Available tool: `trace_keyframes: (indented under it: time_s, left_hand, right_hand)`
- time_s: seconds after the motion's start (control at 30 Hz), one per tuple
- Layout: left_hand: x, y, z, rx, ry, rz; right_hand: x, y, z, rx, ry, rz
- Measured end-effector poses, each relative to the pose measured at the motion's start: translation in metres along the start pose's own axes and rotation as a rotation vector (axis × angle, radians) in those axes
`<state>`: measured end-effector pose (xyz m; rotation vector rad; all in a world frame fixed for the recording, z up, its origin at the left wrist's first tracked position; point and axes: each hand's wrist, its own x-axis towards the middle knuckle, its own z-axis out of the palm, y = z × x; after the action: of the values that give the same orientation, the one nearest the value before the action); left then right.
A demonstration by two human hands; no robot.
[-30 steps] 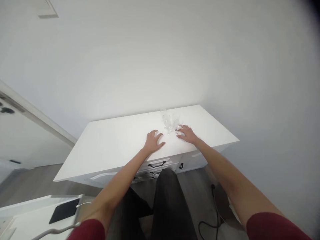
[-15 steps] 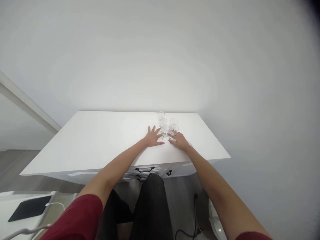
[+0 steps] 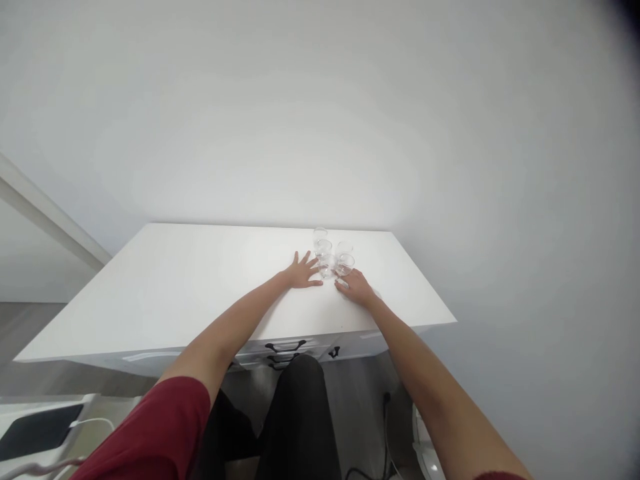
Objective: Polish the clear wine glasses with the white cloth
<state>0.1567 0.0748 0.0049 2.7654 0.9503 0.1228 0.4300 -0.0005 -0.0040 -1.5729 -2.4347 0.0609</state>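
Several clear stemmed glasses stand close together on a white cabinet top (image 3: 210, 287). They form two short rows running back toward the wall, with a front left glass (image 3: 327, 265) and a front right glass (image 3: 345, 263). My left hand (image 3: 301, 272) lies open on the surface with its fingers spread, the fingertips at the left side of the cluster. My right hand (image 3: 356, 287) is at the foot of the front right glass, thumb and fingers closed around its low part. The glass partly hides those fingertips.
A plain wall (image 3: 320, 120) rises behind the cabinet. Dark drawer handles (image 3: 285, 347) project from its front, near my knee. At lower left, a dark tablet-like device (image 3: 37, 432) with a white cable lies on a white surface. Cables (image 3: 385, 427) run over the floor at right.
The view has shifted slightly. My right hand has slid a little lower around the front right glass, which now shows more clearly in front of the fingers. My left hand stays spread beside the glasses.
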Motion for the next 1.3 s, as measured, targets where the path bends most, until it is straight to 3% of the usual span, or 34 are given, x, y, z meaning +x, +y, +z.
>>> trace_keyframes:
  time_s: [0.33, 0.53, 0.83, 1.3]
  left_hand:
    - [0.007, -0.005, 0.005, -0.020, -0.029, 0.028]
    - [-0.009, -0.003, 0.010, -0.016, -0.033, -0.034]
    - [-0.077, -0.016, 0.004, -0.004, 0.002, -0.124]
    - [-0.204, -0.067, -0.022, -0.008, -0.023, -0.116]
  right_hand:
    - [0.000, 0.001, 0.001, -0.024, -0.019, 0.031]
    - [-0.001, -0.003, 0.005, -0.067, -0.025, 0.050]
    - [-0.002, -0.024, 0.008, -0.128, -0.043, 0.090]
    - [0.049, -0.154, 0.036, -0.052, -0.072, -0.116]
